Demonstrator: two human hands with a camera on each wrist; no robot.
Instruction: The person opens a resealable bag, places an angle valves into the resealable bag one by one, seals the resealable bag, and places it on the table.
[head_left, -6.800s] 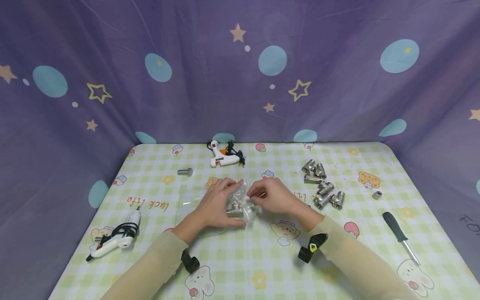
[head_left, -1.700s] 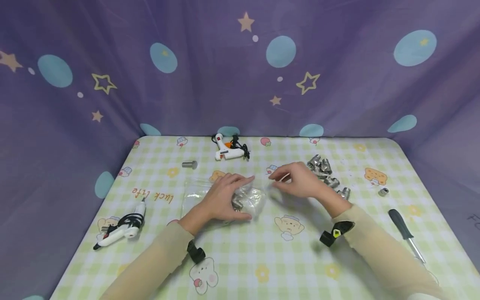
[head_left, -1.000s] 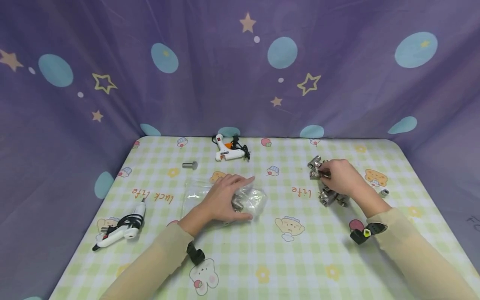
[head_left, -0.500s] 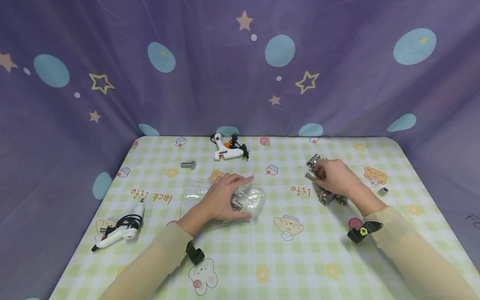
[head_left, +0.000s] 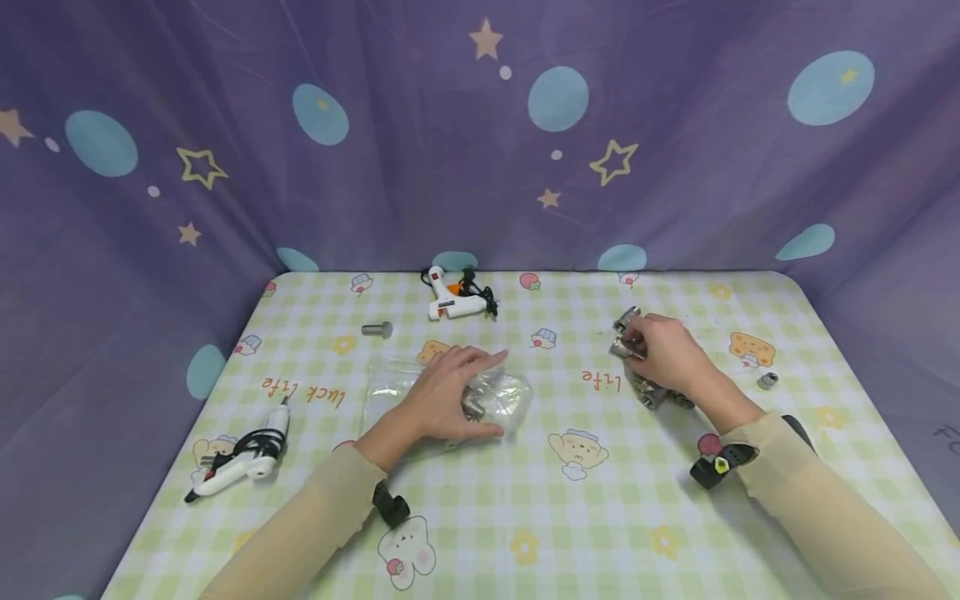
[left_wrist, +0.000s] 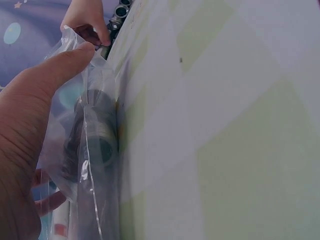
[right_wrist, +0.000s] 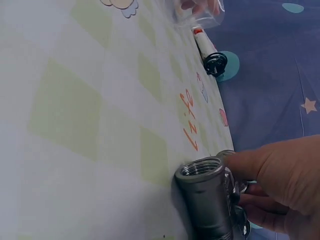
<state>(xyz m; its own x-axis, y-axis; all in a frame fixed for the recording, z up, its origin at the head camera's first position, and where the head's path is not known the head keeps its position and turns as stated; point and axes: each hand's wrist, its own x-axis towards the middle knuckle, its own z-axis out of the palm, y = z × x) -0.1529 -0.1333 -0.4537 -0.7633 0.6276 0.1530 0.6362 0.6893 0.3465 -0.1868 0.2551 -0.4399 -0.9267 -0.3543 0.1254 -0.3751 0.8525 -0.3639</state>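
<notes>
My left hand [head_left: 450,396] holds a clear plastic bag [head_left: 513,400] on the table, its thumb [left_wrist: 60,70] along the mouth side and other fingers behind. Through the film, metal pipe fittings [left_wrist: 97,135] show inside the bag. At the right, my right hand [head_left: 671,354] pinches a metal tee fitting [head_left: 622,348] at the pile, its fingertips partly hidden. Another tee [head_left: 626,318] lies just behind, and more fittings [head_left: 651,396] lie in front, partly under the hand. The right wrist view shows a fitting with a threaded opening [right_wrist: 205,200] close by the thumb.
A white glue gun [head_left: 457,304] with black cord lies at the back, and a white soldering-type tool [head_left: 243,462] at the left. A bolt [head_left: 377,329] lies behind the bag. A small metal fitting [head_left: 767,381] sits right of the pile. Checked cloth covers the table.
My right hand has gone from beside the bag to the fittings pile on the right and taken hold of a tee. My left hand stays on the bag. The screwdriver is now hidden behind the right forearm.
</notes>
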